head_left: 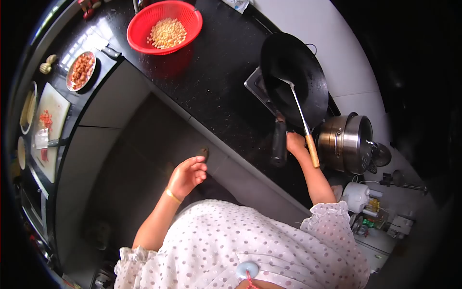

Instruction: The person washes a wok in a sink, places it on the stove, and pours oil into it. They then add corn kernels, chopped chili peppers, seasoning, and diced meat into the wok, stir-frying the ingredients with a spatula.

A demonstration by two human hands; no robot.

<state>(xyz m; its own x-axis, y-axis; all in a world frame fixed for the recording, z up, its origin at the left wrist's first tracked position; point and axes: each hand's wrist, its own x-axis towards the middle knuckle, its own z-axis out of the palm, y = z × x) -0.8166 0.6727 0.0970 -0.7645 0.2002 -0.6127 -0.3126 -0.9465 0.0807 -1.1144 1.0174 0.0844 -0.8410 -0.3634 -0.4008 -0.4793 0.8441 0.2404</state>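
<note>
My right hand [295, 143] is beside the black handle [279, 144] of a wok [296, 72] on the stove [260, 86]. Its fingers are mostly hidden, so what they touch cannot be made out. A metal cooking utensil with a wooden handle [313, 151] rests in the wok, its grip passing over my right wrist. My left hand [187, 174] hangs in the air before the counter, fingers loosely bent and apart, holding nothing visible. A small dark spot shows behind its fingertips.
On the black counter [211, 72] stands a red colander [139, 36] of pale kernels or beans. A steel pot [344, 144] stands right of the wok. At left are a plate of diced meat [82, 71], a cutting board [55, 103] with chopped red bits, and a cleaver [42, 139].
</note>
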